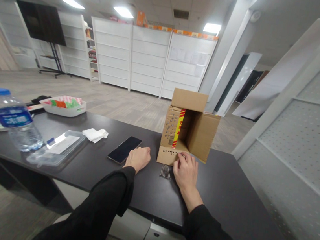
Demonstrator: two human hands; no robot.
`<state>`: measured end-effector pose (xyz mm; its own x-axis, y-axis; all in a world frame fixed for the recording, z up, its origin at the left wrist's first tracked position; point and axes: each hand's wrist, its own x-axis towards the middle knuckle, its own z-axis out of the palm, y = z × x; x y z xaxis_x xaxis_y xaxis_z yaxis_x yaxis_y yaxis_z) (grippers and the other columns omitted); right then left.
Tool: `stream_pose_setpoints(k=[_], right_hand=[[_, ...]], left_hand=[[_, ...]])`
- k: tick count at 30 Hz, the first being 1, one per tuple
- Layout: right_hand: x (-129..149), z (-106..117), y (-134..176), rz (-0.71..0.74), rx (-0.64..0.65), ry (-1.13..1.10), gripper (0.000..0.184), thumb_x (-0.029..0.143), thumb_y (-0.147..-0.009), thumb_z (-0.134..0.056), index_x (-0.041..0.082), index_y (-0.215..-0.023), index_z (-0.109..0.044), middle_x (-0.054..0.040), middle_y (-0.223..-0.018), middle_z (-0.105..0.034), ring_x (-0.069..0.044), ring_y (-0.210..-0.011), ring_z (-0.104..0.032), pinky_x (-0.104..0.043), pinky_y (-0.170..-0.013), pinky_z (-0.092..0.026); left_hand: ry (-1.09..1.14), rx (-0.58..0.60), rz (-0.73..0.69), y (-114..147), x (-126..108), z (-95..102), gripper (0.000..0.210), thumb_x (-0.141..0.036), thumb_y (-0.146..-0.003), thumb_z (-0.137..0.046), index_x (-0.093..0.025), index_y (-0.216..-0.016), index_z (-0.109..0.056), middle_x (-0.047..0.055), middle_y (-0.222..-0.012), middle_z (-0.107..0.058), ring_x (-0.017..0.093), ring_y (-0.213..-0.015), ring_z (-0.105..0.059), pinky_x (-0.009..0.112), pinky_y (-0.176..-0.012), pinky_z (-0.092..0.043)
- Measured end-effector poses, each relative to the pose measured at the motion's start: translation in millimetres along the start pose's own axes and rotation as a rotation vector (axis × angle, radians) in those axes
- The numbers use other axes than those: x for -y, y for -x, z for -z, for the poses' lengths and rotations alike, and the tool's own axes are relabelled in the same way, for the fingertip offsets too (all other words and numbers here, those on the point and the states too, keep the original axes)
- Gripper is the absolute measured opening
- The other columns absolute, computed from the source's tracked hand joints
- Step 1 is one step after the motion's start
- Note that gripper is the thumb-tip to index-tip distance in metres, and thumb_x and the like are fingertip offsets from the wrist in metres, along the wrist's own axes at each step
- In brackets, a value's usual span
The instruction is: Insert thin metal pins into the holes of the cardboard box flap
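An open cardboard box (171,131) stands on the dark table, its opening facing me. Its lower flap (163,158) slopes down onto the tabletop and carries rows of small dark dots, holes or nail heads. My right hand (186,172) is at the right part of this flap, fingertips drawn together; what they pinch, if anything, is hidden. Just left of that hand, several thin metal nails (166,171) lie side by side. My left hand (138,159) rests as a closed fist on the table, beside a black phone (124,149), with nothing visible in it.
To the left are a crumpled white tissue (95,135), a clear plastic case (57,149), a water bottle (18,122) and a white basket (64,110) of colourful items. A perforated white panel (310,129) rises at the right. White shelves (147,58) stand beyond the table.
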<state>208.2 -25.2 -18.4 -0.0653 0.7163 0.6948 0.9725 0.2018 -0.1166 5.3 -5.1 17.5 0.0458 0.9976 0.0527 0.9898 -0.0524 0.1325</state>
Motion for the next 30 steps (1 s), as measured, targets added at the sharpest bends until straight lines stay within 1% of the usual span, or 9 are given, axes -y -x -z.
stream_pose_setpoints(k=[3,9,18,25,30], right_hand=[[-1.6,-2.5,0.0,0.002,0.006,0.005,0.031,0.015,-0.085,-0.047,0.016,-0.109,-0.066,-0.0096,-0.110,-0.064,-0.024,-0.095,-0.051,-0.036,-0.080,-0.035],[-5.7,-8.2,-2.2,0.011,0.019,0.019,0.033,0.009,-0.086,-0.045,0.017,-0.110,-0.065,-0.0100,-0.109,-0.064,-0.022,-0.096,-0.052,-0.034,-0.079,-0.034],[-7.9,-11.5,-6.0,0.006,0.024,-0.013,0.028,0.010,-0.091,-0.043,0.019,-0.106,-0.065,-0.0086,-0.107,-0.064,-0.022,-0.097,-0.054,-0.033,-0.079,-0.033],[-7.0,-11.1,-7.5,0.002,0.033,0.011,0.027,0.011,-0.090,-0.045,0.018,-0.106,-0.065,-0.0091,-0.106,-0.064,-0.021,-0.096,-0.054,-0.034,-0.079,-0.033],[-7.7,-12.8,-8.4,0.007,0.034,0.021,0.026,0.012,-0.091,-0.044,0.019,-0.106,-0.065,-0.0086,-0.104,-0.064,-0.021,-0.096,-0.053,-0.033,-0.078,-0.033]], left_hand=[[0.000,-0.005,-0.003,0.1,-0.3,0.3,0.039,-0.027,-0.092,-0.028,-0.021,-0.100,-0.066,0.012,-0.098,-0.071,0.026,-0.094,-0.068,0.034,-0.079,-0.048],[0.003,0.006,0.015,0.8,-2.1,1.7,0.040,-0.028,-0.092,-0.028,-0.021,-0.102,-0.066,0.013,-0.100,-0.071,0.025,-0.096,-0.067,0.035,-0.082,-0.048],[0.003,0.006,0.006,-1.4,-0.9,-0.3,0.039,-0.027,-0.092,-0.028,-0.022,-0.101,-0.066,0.013,-0.098,-0.071,0.025,-0.095,-0.068,0.035,-0.083,-0.048],[-0.003,-0.009,-0.011,-2.3,1.2,-1.8,0.039,-0.027,-0.091,-0.028,-0.022,-0.101,-0.066,0.014,-0.098,-0.071,0.028,-0.093,-0.068,0.037,-0.078,-0.049],[-0.013,-0.006,-0.014,-2.7,1.8,-1.4,0.038,-0.026,-0.091,-0.029,-0.022,-0.100,-0.065,0.013,-0.098,-0.071,0.028,-0.092,-0.068,0.037,-0.078,-0.049]])
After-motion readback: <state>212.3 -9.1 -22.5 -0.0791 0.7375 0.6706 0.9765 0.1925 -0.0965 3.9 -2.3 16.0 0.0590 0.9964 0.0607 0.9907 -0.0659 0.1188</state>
